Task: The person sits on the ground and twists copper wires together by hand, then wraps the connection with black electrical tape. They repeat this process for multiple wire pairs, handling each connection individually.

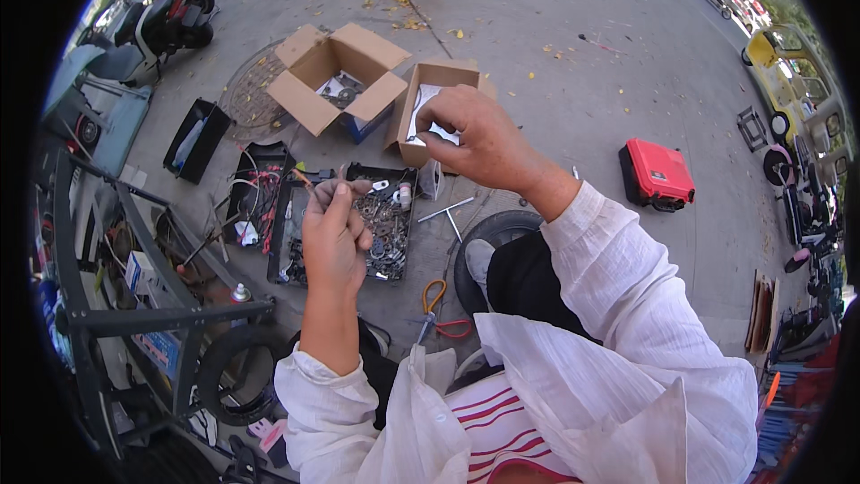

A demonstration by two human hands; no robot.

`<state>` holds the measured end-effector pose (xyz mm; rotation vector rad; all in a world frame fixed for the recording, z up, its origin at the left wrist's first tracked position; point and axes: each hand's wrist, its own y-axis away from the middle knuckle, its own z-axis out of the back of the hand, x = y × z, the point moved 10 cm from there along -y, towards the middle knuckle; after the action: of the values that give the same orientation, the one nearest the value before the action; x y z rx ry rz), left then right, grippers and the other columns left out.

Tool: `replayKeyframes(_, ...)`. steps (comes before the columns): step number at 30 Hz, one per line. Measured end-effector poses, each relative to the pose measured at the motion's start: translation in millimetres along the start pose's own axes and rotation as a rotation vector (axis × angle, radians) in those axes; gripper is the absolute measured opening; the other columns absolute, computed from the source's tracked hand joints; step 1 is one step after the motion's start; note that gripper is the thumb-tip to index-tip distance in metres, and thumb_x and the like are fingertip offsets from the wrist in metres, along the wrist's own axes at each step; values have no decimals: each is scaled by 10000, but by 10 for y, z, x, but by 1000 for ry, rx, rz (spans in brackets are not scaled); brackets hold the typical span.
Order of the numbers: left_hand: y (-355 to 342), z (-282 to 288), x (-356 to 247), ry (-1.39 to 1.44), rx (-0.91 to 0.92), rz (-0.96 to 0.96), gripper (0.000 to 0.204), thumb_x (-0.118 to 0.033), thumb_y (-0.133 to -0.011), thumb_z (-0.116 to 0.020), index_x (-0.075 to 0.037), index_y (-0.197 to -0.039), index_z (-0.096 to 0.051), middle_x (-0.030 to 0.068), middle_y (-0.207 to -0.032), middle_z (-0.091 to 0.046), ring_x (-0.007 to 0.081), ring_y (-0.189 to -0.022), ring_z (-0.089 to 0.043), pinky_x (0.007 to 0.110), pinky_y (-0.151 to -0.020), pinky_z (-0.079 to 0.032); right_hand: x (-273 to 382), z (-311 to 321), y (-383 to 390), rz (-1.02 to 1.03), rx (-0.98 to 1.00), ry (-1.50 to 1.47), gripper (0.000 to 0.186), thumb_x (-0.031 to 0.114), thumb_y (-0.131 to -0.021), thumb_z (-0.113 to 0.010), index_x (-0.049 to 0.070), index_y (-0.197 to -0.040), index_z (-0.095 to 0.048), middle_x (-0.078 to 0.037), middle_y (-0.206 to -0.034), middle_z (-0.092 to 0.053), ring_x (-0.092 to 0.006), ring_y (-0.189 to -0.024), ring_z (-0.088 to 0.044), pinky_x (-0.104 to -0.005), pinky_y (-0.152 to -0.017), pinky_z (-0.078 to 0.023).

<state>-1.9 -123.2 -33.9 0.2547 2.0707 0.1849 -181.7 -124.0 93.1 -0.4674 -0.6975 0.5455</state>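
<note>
My right hand (pixel 479 139) is raised in front of the smaller open cardboard box (pixel 445 74). Its thumb and forefinger are bent together around something small and dark that I cannot make out. My left hand (pixel 336 233) is closed, fingers curled to the thumb, above the black tray (pixel 410 242); whatever it may hold is too small to name. Small loose metal parts (pixel 385 246) fill much of that tray. To the tray's right a T-handle wrench (pixel 446 209) lies on the ground. A scissors-like tool (pixel 432 305) with orange and red loops rests nearer me.
A larger open carton (pixel 305 100) holds metal parts. Left of it stands a black bin (pixel 197 141); cables spill in another box (pixel 257 188). A dark metal frame (pixel 134 318) rises at left. A tyre (pixel 515 224) lies by my foot, a red case (pixel 661 175) farther right.
</note>
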Motion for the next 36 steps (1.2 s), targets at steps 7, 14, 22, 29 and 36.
replayKeyframes(7,50,-83,151,11,118,88,57,-179,-967,-546,-123,-957,-541,53,-946,-654,35,-463,-332,220,-417,-371,293,-510,16,36,155,-133,120,110,-756,-667,44,-827,-596,-110,-794,-602,-318,-800,-578,-416,-708,-449)
replayKeyframes(14,80,-207,169,10,161,115,61,-178,-968,-544,-124,-949,-527,-20,-763,-528,31,-454,-324,204,-384,-318,282,-498,22,19,97,-87,114,139,-768,-662,60,-832,-611,-101,-798,-621,-313,-809,-592,-411,-708,-459)
replayKeyframes(22,111,-213,178,10,176,157,61,-153,-959,-553,-109,-963,-512,-30,-723,-480,12,-465,-311,170,-377,-250,279,-478,45,-12,41,-44,108,147,-771,-663,70,-832,-618,-98,-792,-623,-312,-787,-587,-410,-691,-458)
replayKeyframes(29,112,-188,135,-85,159,114,86,-149,-947,-569,-94,-964,-505,-49,-697,-447,10,-473,-309,174,-381,-229,267,-375,36,-49,-51,-33,163,94,-772,-648,89,-936,-646,-106,-860,-599,-307,-827,-574,-407,-712,-459)
replayKeyframes(36,168,-296,184,-174,203,138,108,-161,-954,-567,-84,-1012,-519,-74,-649,-422,8,-469,-321,175,-397,-229,495,-412,37,138,-13,-52,448,89,-779,-660,142,-1223,-633,-126,-930,-567,-302,-875,-542,-390,-760,-452)
